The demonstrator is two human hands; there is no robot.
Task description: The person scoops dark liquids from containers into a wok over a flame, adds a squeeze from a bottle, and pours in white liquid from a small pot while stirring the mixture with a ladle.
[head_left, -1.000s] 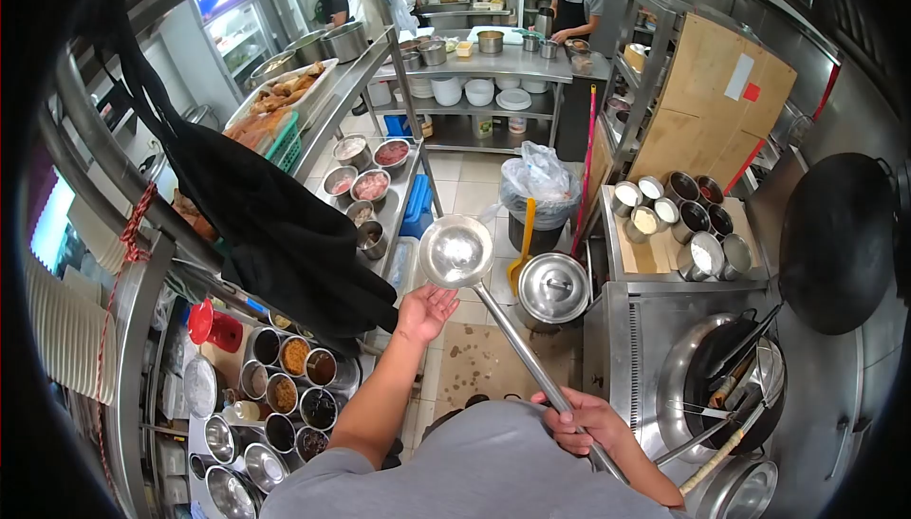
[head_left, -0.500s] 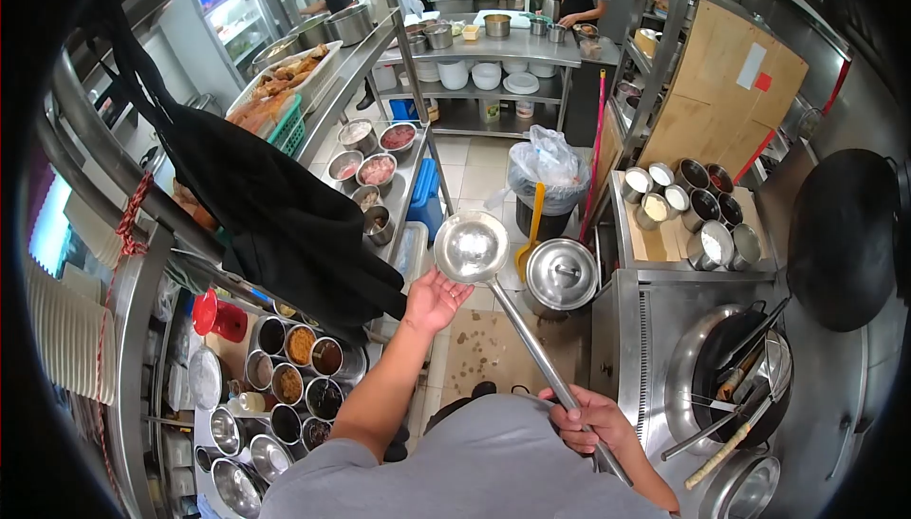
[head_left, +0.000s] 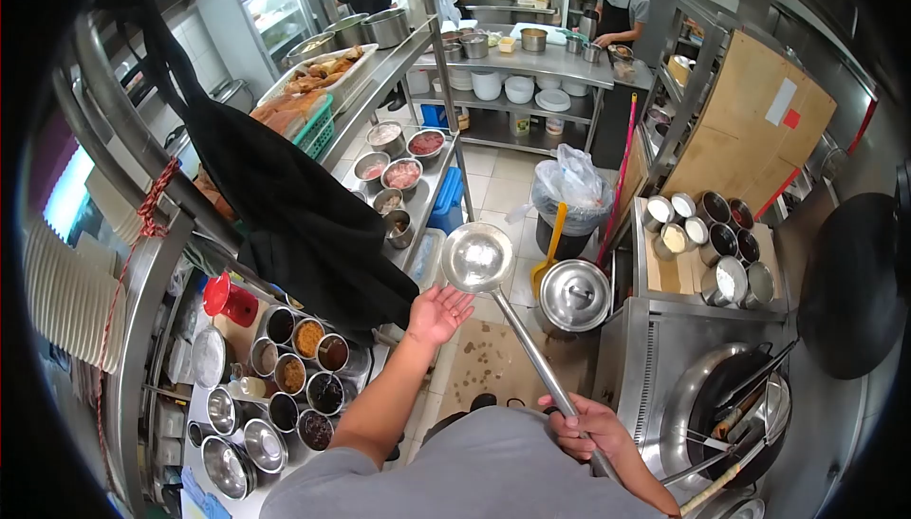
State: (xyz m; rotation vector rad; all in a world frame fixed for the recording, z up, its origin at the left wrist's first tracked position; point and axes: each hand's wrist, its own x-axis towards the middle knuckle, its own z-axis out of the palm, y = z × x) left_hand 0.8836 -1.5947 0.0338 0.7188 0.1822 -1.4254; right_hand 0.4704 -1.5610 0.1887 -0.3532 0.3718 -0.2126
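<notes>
A long-handled metal ladle (head_left: 477, 258) slants across the middle of the view, its round bowl at the far end. My right hand (head_left: 590, 426) is wrapped round the lower part of its handle, near my body. Palm up and fingers spread, my left hand (head_left: 440, 315) is just below the ladle's bowl, to its left, holding nothing. The fingertips are close to the bowl's lower rim. A black apron (head_left: 304, 234) hangs to the left of that hand. Beyond the handle, a lidded metal pot (head_left: 575, 295) stands to the right.
Seasoning tins (head_left: 292, 374) crowd the lower left. At right, a wok (head_left: 735, 415) holds utensils, with more tins (head_left: 726, 282) behind it. A lined bin (head_left: 572, 192) stands ahead. Bowls of meat (head_left: 402, 176) sit on the left shelf. Two people work at the back.
The whole view has shifted, so the surroundings sit farther right and lower. My left hand has moved slightly away from the ladle's bowl. My right hand keeps its grip on the handle.
</notes>
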